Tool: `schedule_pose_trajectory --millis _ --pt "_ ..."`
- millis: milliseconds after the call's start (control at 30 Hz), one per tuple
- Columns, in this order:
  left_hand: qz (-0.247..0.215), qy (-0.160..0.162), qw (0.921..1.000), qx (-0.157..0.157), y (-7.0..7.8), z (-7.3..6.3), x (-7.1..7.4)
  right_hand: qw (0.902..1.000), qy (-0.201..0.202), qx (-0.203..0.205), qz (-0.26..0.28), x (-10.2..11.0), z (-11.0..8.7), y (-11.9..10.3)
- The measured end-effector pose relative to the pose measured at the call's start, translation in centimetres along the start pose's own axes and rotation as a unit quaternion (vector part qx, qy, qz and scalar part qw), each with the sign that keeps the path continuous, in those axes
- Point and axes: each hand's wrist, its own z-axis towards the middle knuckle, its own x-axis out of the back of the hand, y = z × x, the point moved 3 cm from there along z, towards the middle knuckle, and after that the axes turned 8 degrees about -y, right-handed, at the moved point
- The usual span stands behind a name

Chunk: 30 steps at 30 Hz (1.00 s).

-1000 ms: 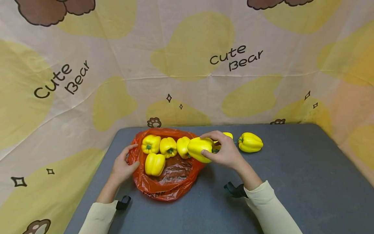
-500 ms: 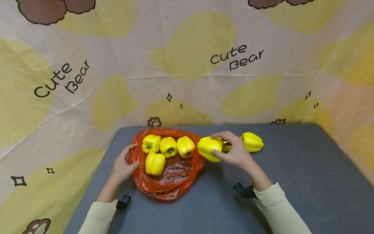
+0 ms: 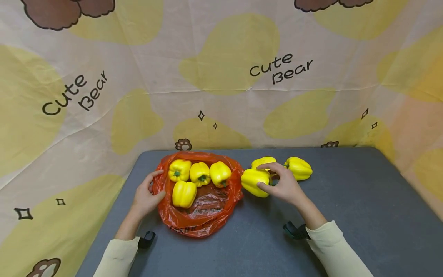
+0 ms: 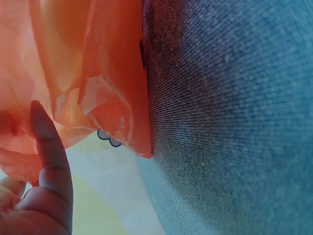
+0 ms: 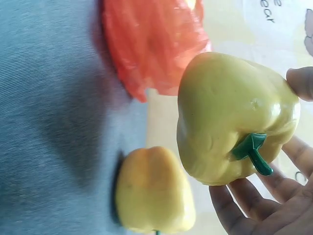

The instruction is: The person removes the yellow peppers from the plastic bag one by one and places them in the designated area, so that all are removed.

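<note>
A red plastic bag point(image 3: 194, 222) stands with its mouth spread wide. Several yellow bell peppers point(image 3: 184, 194) lie inside, mostly along its far side. My left hand point(image 3: 147, 198) grips the bag's left rim, its thumb against the outer plastic point(image 4: 115, 93) in the left wrist view. Just right of the bag, my right hand point(image 3: 286, 186) holds another yellow bell pepper point(image 3: 254, 182) between thumb and fingers. The right wrist view shows this pepper point(image 5: 230, 115) raised off the table, its green stem toward the palm.
Behind the right hand, a yellow bell pepper point(image 3: 263, 161) lies partly hidden on the grey table point(image 3: 360, 215). A further pepper point(image 3: 299, 168) lies to its right. A printed cloth point(image 3: 228, 107) hangs behind the table's far edge.
My right hand has carried its pepper out from over the bag's right rim, to the right and slightly nearer me. My left hand has stayed at the rim.
</note>
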Motion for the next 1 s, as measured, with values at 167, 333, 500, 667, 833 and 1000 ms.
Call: schedule_pose_trajectory --millis 167,333,500,667,833,1000 --pt "0.002 0.010 0.9999 0.005 -1.8 0.4 -0.3 1.0000 -0.004 -0.006 -0.004 -0.4 -0.3 1.1" --pt "0.002 0.014 0.9999 -0.004 -3.2 0.9 -0.4 0.9997 -0.013 -0.019 -0.005 -0.7 -0.5 2.0" --pt "-0.004 0.015 0.9998 -0.010 -3.2 1.0 -0.4 0.9991 -0.019 -0.037 -0.006 -1.1 -0.6 2.7" --pt "-0.006 0.018 0.9998 -0.010 -3.2 1.0 -0.4 0.9989 -0.018 -0.043 -0.009 -1.3 -0.7 3.2" --pt "0.001 0.020 0.9998 -0.007 -3.2 1.0 -0.4 0.9987 -0.021 -0.046 -0.011 -1.7 -0.7 3.7" --pt "0.011 0.023 0.9997 -0.003 -3.2 1.0 -0.4 0.9985 -0.019 -0.050 -0.009 -2.1 -0.8 3.9"
